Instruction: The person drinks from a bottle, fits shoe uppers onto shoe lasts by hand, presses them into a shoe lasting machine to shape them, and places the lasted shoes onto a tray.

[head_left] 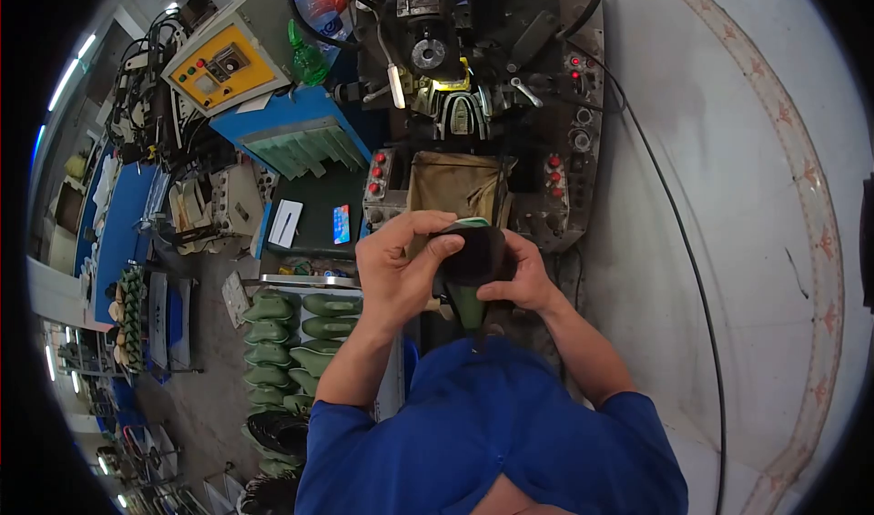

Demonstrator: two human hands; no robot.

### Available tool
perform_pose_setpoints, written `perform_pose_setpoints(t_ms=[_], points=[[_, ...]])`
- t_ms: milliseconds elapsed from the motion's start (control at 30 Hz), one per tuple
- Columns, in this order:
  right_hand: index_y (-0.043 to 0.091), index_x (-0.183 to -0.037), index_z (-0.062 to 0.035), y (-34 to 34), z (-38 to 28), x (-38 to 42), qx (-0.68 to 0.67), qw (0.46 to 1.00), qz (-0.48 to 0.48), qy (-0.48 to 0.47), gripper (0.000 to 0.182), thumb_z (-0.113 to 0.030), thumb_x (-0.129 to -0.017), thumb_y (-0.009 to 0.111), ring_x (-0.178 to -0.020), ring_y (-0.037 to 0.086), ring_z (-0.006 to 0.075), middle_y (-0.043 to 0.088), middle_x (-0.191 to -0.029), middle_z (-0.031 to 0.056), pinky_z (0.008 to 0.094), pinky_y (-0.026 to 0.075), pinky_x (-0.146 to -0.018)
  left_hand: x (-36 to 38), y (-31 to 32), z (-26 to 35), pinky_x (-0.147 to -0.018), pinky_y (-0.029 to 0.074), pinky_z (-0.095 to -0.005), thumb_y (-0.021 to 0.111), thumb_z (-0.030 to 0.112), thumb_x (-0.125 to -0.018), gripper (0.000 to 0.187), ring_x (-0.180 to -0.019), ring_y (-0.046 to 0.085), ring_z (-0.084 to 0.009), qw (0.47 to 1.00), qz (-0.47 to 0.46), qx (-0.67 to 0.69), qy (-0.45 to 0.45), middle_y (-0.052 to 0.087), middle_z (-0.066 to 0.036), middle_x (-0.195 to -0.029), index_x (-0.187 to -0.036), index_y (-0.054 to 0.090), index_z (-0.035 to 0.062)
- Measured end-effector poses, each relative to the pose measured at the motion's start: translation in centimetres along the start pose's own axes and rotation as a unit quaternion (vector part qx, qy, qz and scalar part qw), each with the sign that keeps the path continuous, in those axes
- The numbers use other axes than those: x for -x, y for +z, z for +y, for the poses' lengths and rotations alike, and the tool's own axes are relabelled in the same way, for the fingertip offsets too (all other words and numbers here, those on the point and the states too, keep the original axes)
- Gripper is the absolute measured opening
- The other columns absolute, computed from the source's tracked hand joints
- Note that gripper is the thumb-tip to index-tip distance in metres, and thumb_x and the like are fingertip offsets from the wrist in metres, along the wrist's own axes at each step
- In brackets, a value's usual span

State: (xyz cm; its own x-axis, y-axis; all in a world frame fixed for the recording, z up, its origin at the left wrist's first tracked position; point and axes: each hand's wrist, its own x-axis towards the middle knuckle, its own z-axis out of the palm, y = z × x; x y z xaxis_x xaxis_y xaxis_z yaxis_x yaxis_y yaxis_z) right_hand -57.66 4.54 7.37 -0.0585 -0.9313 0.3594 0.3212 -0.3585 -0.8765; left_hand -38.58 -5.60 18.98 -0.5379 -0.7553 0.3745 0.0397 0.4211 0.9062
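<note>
In front of my chest I hold what looks like a black shoe upper on a green shoe last. My left hand grips its left side, with the thumb pressed on the dark part and the fingers over the top edge. On the other side my right hand pinches it between thumb and fingers. The last's narrow end points down toward my body. Straight ahead is a machine with a curved metal clamp, apart from both hands.
Red buttons flank the machine's brown cloth-lined tray. To the left, a rack holds rows of green shoe lasts. A phone and a white box lie on a dark shelf. A black cable runs down the right.
</note>
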Motion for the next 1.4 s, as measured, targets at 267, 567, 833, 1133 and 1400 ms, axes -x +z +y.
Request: perform_pose_setpoints(t_ms=[267,567,833,1133,1400], points=[[0.067,-0.132,0.0002,0.4,2.5,-2.6,-0.112,0.977,0.126,0.129,0.052,-0.009,-0.086,0.089,-0.107,0.071,0.0130,0.076,-0.119,0.0056,0.0308,0.056,-0.100,-2.6,-0.4,-10.8,-0.100,0.058,-0.0297,0.083,0.002,-0.094,0.051,-0.110,0.073,-0.0146,0.921,0.092,0.332,-0.180,0.076,-0.008,-0.122,-0.140,0.063,-0.0061],[0.070,-0.123,-0.0030,-4.1,7.9,-8.4,-0.165,0.937,0.237,0.195,0.039,-0.021,-0.092,0.086,-0.100,0.072,0.0135,0.077,-0.110,0.0056,0.0316,0.059,-0.091,-1.8,-0.6,-22.0,-0.089,0.057,-0.0280,0.081,0.012,-0.099,0.032,-0.102,0.072,-0.0127,0.843,-0.059,0.400,-0.355,0.077,-0.004,-0.112,-0.127,0.070,0.0026],[0.068,-0.130,-0.0043,-10.6,13.8,-15.5,-0.142,0.911,0.304,0.240,0.050,-0.035,-0.094,0.085,-0.104,0.073,0.0170,0.075,-0.115,0.0061,0.0343,0.059,-0.094,-10.8,-0.1,-28.2,-0.087,0.053,-0.0365,0.079,0.023,-0.102,0.016,-0.094,0.069,-0.0122,0.842,-0.071,0.372,-0.385,0.076,0.003,-0.104,-0.112,0.075,0.0109],[0.068,-0.132,-0.0056,-12.9,13.7,-20.8,-0.166,0.915,0.287,0.231,0.051,-0.042,-0.098,0.081,-0.106,0.072,0.0192,0.074,-0.117,0.0060,0.0362,0.057,-0.095,-17.3,-0.1,-31.5,-0.079,0.053,-0.0287,0.081,0.021,-0.101,0.015,-0.084,0.069,-0.0119,0.831,-0.071,0.379,-0.402,0.077,-0.001,-0.097,-0.102,0.075,0.0073],[0.072,-0.123,-0.0016,-13.3,13.8,-22.1,-0.198,0.901,0.321,0.216,0.048,-0.038,-0.094,0.085,-0.095,0.074,0.0214,0.076,-0.110,0.0094,0.0370,0.061,-0.086,-19.2,-0.7,-35.4,-0.091,0.052,-0.0293,0.077,0.019,-0.103,0.014,-0.098,0.070,-0.0137,0.825,-0.117,0.382,-0.400,0.077,-0.002,-0.104,-0.106,0.074,0.0062]])
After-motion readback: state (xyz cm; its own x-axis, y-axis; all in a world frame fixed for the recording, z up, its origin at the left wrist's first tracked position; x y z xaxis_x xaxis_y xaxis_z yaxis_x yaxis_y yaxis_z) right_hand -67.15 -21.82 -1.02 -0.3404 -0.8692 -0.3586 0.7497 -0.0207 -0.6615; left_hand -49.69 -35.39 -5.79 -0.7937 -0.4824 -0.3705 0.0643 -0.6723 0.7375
